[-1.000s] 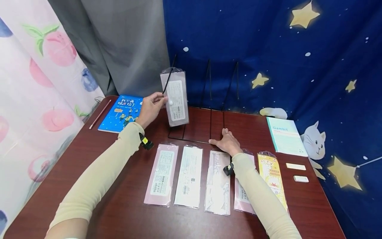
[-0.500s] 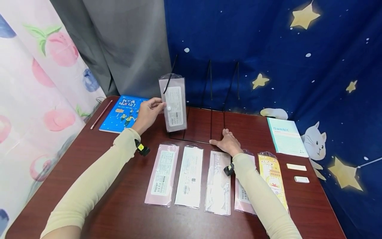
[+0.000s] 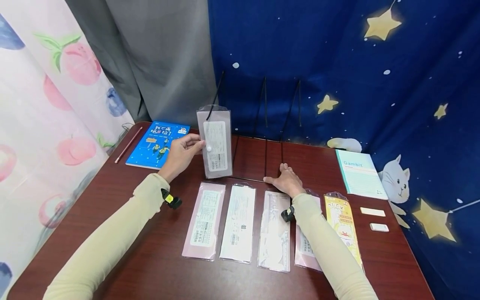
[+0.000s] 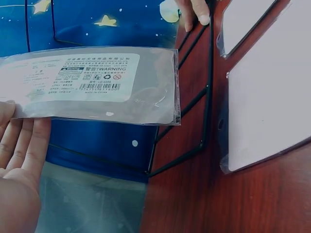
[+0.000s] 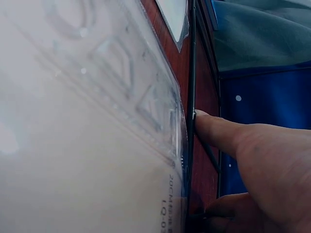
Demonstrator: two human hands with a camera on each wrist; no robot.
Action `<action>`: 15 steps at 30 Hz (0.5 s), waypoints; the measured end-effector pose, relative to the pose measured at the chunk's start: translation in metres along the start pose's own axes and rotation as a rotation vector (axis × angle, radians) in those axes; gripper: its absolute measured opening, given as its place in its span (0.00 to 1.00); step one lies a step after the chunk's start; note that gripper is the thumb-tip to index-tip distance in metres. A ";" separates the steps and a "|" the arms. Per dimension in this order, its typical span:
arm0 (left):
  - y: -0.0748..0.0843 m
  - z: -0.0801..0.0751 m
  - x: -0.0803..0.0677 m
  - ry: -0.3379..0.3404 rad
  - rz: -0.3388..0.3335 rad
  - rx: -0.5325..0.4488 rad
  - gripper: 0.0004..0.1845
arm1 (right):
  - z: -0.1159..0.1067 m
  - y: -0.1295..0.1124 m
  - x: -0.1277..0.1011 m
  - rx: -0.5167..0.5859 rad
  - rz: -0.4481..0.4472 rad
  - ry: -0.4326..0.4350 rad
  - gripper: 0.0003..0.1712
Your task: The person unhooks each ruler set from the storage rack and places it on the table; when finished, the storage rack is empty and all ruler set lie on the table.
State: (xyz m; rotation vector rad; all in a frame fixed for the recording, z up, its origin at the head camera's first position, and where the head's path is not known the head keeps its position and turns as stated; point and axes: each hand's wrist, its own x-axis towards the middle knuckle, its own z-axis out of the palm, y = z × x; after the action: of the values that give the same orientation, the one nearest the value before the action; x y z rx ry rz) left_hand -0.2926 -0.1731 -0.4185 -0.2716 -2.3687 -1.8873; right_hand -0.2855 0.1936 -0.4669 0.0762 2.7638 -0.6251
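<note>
The dark red table (image 3: 150,266) fills the lower half of the head view, with blue starry cloth behind it at upper right. At the table's far edge, centre frame, stands a black wire rack (image 3: 264,137) with upright dividers. Below it lie five flat packets in a row, the pink packet (image 3: 204,220) leftmost and the yellow packet (image 3: 342,223) rightmost. A blue book (image 3: 157,143) lies at left, a teal notebook (image 3: 360,173) at right.

The left hand (image 3: 181,156), left of centre, holds a clear sleeved packet (image 3: 215,141) upright by its side edge, thumb in front and fingers behind; its bottom edge hangs just above the table, in front of the rack's leftmost wire. In the left wrist view the fingers (image 4: 24,145) lie fairly straight behind the packet (image 4: 92,85).

The right hand (image 3: 286,180) lies flat and open at centre, fingertips (image 5: 204,121) against the rack's base wire.

As I judge it, the packet should stay vertical, its lower edge fed squarely between two wires, while the flat hand steadies the rack against sliding.
</note>
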 end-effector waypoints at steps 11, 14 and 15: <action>0.002 -0.007 -0.032 -0.036 0.044 0.078 0.21 | 0.002 0.001 0.000 0.004 -0.002 0.005 0.62; 0.004 -0.009 -0.040 -0.040 0.059 0.090 0.20 | 0.001 0.001 0.000 0.004 -0.005 0.005 0.62; 0.005 -0.010 -0.042 -0.040 0.064 0.092 0.20 | 0.001 0.001 0.000 0.004 -0.007 0.008 0.62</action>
State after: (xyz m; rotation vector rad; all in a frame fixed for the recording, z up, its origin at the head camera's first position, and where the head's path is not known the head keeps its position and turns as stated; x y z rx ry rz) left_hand -0.2509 -0.1849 -0.4191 -0.3766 -2.4332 -1.7560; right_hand -0.2849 0.1937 -0.4683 0.0704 2.7715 -0.6332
